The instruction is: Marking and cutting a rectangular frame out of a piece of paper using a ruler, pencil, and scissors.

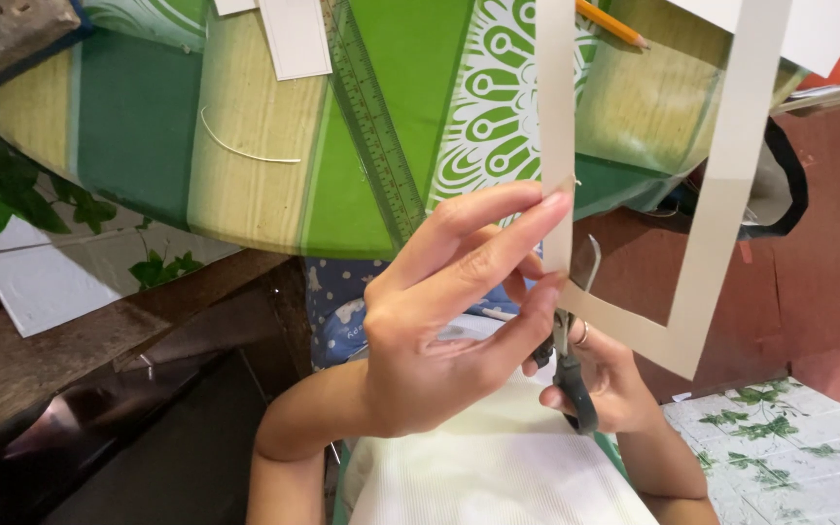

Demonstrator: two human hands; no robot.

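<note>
The left hand (439, 321) pinches the left strip of a white card frame (731, 175), held in the air past the near edge of the table (245, 185), and the right hand (600, 379) is closed around scissors (568, 365) whose blades are open at the frame's lower corner. The left fingertips lie just beside the blades – a nick is possible, or the thin strip may bend and tear. On the table's near edge a ruler (371, 126) and a pencil (612, 23) are near, while below the table room is free.

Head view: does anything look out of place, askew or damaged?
Nothing looks damaged. The left hand pinches a cream paper frame while the right hand works scissors at its corner. A ruler and pencil lie on the green tablecloth.
</note>
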